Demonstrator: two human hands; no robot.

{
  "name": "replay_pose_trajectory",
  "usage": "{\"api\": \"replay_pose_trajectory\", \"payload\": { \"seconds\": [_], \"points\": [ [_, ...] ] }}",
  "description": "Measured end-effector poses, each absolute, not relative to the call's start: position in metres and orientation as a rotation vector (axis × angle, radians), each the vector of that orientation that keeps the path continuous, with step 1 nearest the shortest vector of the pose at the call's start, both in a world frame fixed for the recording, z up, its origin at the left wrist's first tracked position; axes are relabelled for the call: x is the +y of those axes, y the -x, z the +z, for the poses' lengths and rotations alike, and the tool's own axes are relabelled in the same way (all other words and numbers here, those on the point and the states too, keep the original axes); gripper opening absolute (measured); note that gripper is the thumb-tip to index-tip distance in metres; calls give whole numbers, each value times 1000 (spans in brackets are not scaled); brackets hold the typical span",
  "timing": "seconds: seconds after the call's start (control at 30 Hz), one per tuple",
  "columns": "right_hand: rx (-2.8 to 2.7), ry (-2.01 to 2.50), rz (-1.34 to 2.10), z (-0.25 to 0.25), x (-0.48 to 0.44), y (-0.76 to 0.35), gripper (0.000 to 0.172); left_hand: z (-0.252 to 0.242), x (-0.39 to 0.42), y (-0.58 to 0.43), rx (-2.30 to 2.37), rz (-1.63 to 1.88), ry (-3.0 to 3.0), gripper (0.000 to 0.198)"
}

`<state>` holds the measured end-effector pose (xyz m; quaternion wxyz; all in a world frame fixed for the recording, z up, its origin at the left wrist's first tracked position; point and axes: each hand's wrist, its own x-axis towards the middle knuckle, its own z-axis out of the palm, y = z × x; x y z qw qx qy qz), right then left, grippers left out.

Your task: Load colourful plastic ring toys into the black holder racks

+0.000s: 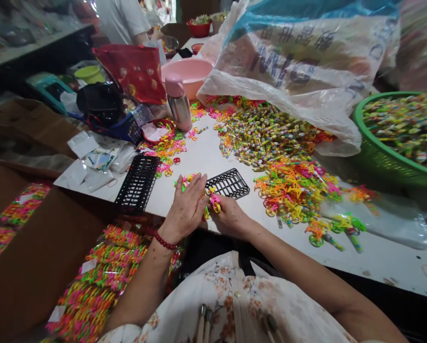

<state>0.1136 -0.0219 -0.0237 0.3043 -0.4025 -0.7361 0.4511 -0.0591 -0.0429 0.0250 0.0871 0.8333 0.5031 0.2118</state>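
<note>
My left hand (189, 206), wearing a dark red bead bracelet (165, 241), is palm down with its fingers stretched out over small coloured plastic pieces (186, 179). What lies beneath its palm is hidden. Close by on the right, my right hand (232, 215) pinches a small yellow and pink plastic toy bicycle (215, 203) near my left thumb. A black slotted plastic rack (233, 183) lies on the white table (199, 155) just beyond both hands. More black racks (136, 183) are stacked to the left.
Loose plastic toys (293, 190) and small filled tubes (270, 131) are heaped at right below a large woven sack (288, 62). A green basket (381, 143) stands far right. A steel flask (179, 107) and pink basin (193, 76) are behind. Packed toys (102, 276) fill a carton below left.
</note>
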Motion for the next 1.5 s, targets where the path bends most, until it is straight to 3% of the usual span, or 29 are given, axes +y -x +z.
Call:
{"api": "replay_pose_trajectory", "payload": {
  "seconds": [0.33,0.53,0.7,0.83,0.9,1.07,1.23,1.4,1.5],
  "points": [
    [-2147,1027,1060,-26,-17,-116,11,27,-42,59,1495,565,-2548,54],
    [-2537,1115,894,-28,-1,-113,15,27,-42,59,1493,442,-2643,47],
    [-2484,953,824,-38,-4,-110,23,24,-41,57,1511,484,-2684,40],
    [-2442,973,815,-34,-12,-118,11,17,-38,58,1495,569,-2744,36],
    [-2387,999,772,-23,-16,-137,13,13,-36,59,1479,601,-2763,36],
    [-2253,1460,299,22,-23,-240,23,15,-36,59,1442,708,-2815,40],
    [-2044,1973,-3,39,-31,-326,14,17,-36,59,1170,814,-2887,39],
    [-2066,2000,-8,20,-31,-333,13,11,-32,58,1149,788,-2874,29],
    [-2039,1943,-107,9,-27,-328,30,11,-32,56,1159,754,-2862,27]
  ]
}}
